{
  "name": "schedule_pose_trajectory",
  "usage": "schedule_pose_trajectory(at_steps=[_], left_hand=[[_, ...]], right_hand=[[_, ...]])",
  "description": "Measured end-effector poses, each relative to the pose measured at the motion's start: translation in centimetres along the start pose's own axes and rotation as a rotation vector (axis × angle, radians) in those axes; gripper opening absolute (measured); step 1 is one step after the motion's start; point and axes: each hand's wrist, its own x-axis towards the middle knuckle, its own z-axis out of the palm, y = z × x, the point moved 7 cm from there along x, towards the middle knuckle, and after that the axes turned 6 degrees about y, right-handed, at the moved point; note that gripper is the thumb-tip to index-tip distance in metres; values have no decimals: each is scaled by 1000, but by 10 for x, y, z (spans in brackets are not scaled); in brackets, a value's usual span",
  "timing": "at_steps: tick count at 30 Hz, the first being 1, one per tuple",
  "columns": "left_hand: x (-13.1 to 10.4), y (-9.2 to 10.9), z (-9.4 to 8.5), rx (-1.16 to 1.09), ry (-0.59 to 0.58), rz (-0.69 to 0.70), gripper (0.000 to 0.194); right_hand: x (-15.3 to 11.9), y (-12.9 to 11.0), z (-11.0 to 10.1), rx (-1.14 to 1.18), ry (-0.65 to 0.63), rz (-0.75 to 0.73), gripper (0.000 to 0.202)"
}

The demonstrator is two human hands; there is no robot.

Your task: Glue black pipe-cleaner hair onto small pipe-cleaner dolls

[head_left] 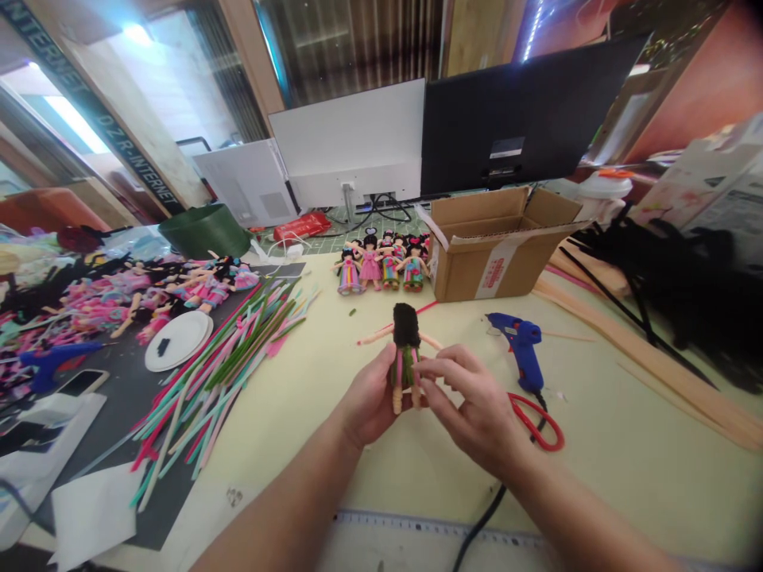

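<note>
A small doll (407, 361) with black hair, a green and pink striped dress and peach arms and legs is held upright above the pale yellow table, its hair side showing. My left hand (373, 401) is closed round its lower left side, thumb against the dress. From the right, my right hand (462, 389) reaches to the dress, thumb and index finger close together at its edge; whether they pinch anything is too small to tell. A blue glue gun (521, 345) lies to the right of my hands.
Finished dolls (381, 266) stand beside an open cardboard box (501, 258) at the back. Coloured pipe cleaners (232, 365), a white plate (179, 342) and a doll pile lie left. Peach strips (656, 365) and black strands (685, 278) lie right.
</note>
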Motion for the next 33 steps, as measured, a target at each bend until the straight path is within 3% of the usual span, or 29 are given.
schedule_pose_trajectory(at_steps=[6, 11, 14, 19, 23, 26, 29, 33], left_hand=[[-1, 8, 1, -31, -6, 26, 46], [-2, 9, 1, -31, 11, 21, 32], [-3, 17, 2, 64, 28, 160, 26], [-4, 25, -5, 310, 160, 398, 51], [-4, 24, -9, 449, 241, 481, 65], [-5, 27, -10, 382, 237, 524, 47], [-4, 30, -15, 259, 231, 505, 27], [4, 20, -12, 248, 112, 293, 37]], right_hand=[[4, 24, -10, 75, 106, 232, 16], [0, 38, 0, 202, 48, 381, 17], [-4, 42, 12, 276, -15, 449, 18], [-13, 44, 33, 288, -104, 513, 29], [-16, 48, 43, 408, -91, 599, 20], [-10, 46, 40, 577, -83, 618, 27], [-5, 42, 38, 764, -148, 644, 46], [-11, 44, 42, 829, -240, 733, 42]])
